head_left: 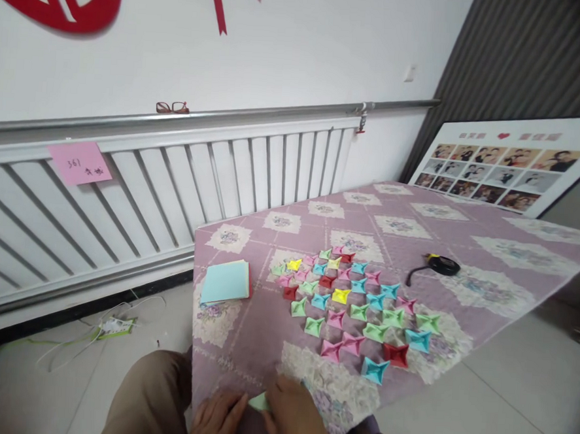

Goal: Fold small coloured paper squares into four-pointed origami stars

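A piece of light green folded paper (259, 402) lies at the table's near edge, between my two hands. My right hand (295, 414) is closed over its right part, with bent fingers that hide much of it. My left hand (218, 419) rests on the cloth at the paper's left tip, its fingers stretched out and lying flat. Beyond my hands stand several small folded paper shapes in rows, among them a blue one (375, 370), a dark red one (396, 355), a pink one (331, 350) and a yellow one (341, 295). To their left sits a stack of coloured paper (226, 282), light blue on top.
A purple floral tablecloth (258, 333) covers the table. A black coiled cable (444, 265) lies at the right. Behind are a white radiator (273, 170) with a pink note (80, 163), glasses (173, 107) on the pipe, and a photo board (499, 164). A power strip (116, 327) is on the floor.
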`<state>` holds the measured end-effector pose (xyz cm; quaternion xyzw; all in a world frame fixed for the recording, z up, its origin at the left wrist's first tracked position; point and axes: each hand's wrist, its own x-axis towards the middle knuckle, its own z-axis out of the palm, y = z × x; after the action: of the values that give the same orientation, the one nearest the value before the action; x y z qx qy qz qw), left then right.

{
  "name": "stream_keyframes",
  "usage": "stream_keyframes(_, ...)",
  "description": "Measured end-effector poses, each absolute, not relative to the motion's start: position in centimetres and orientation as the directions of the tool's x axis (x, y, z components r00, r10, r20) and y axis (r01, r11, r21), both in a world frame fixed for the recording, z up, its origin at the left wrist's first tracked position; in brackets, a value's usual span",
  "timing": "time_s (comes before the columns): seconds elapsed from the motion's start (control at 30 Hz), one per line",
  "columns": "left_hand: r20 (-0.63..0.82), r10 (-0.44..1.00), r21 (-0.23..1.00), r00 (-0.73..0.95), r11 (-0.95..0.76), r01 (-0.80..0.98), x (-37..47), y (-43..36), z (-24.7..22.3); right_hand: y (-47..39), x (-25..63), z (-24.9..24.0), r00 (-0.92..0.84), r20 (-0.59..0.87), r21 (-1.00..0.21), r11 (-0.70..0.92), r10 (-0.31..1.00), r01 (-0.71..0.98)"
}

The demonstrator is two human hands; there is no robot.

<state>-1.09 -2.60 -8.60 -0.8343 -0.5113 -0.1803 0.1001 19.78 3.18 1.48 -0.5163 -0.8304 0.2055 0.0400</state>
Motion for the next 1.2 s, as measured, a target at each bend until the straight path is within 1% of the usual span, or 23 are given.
stream_keyframes(0.1,0.402,0.863,0.171,0.306,-0.399,0.901,-1.7,-2.6,-9.2,3.6,19.6,1.5,-0.467,-0.187,-0.352,0.385,0.864,0.853)
stream_keyframes(0.17,0.378,0.888,0.315,0.260,-0.388,0.866,-1.6,-2.3,-8.8,4.2,19.6,1.7,-0.449,-0.190,-0.361,0.363,0.873,0.859)
stream_keyframes(0.2,0.354,0.906,0.403,0.234,-0.373,0.836,-1.4,-2.1,-8.3,4.8,19.7,1.9,-0.438,-0.171,-0.388,0.349,0.882,0.853)
stream_keyframes(0.27,0.283,0.947,0.596,0.154,-0.300,0.745,-0.4,-1.3,-6.8,6.1,19.9,2.5,-0.427,-0.102,-0.494,0.327,0.898,0.806)
stream_keyframes(0.33,0.181,0.983,0.779,-0.013,-0.135,0.613,1.1,0.0,-4.9,7.7,20.0,3.2,-0.429,-0.032,-0.644,0.310,0.903,0.700)
stream_keyframes(0.4,0.055,0.990,0.891,-0.132,0.011,0.453,2.6,1.6,-2.9,9.2,20.0,3.7,-0.422,0.006,-0.814,0.250,0.907,0.525)
stream_keyframes(0.47,-0.055,0.982,0.960,-0.179,0.101,0.262,3.7,3.2,-1.3,10.2,19.9,3.6,-0.422,0.002,-0.925,0.162,0.906,0.344)
stream_keyframes(0.5,-0.119,0.974,0.974,-0.193,0.152,0.166,4.1,3.9,-0.6,10.4,19.8,3.4,-0.421,-0.010,-0.957,0.113,0.907,0.268)
stream_keyframes(0.53,-0.188,0.966,0.975,-0.179,0.205,0.086,4.5,4.6,-0.1,10.5,19.7,3.1,-0.420,-0.027,-0.976,0.067,0.907,0.207)
stream_keyframes(0.57,-0.227,0.961,0.972,-0.160,0.233,0.022,4.8,5.1,0.2,10.5,19.6,2.6,-0.418,-0.046,-0.987,0.024,0.907,0.161)
stream_keyframes(0.67,-0.268,0.952,0.960,-0.144,0.251,-0.126,5.7,5.9,0.6,10.3,19.6,1.5,-0.426,-0.100,-0.993,-0.065,0.899,0.096)
stream_keyframes(0.8,-0.302,0.936,0.920,-0.181,0.237,-0.313,6.6,5.8,0.9,10.2,19.9,1.0,-0.472,-0.110,-0.994,-0.093,0.875,0.060)
stream_keyframes(0.87,-0.324,0.930,0.894,-0.173,0.242,-0.377,6.9,5.7,1.3,10.4,20.2,1.2,-0.473,-0.107,-0.994,-0.108,0.874,0.025)
stream_keyframes(1.0,-0.367,0.921,0.855,-0.129,0.279,-0.437,7.2,5.4,2.2,10.6,20.7,1.5,-0.446,-0.101,-0.991,-0.129,0.889,-0.033)
stream_keyframes(1.2,-0.416,0.908,0.769,-0.045,0.324,-0.551,7.7,5.8,2.7,10.3,20.7,1.2,-0.388,-0.009,-0.999,-0.029,0.922,-0.045)
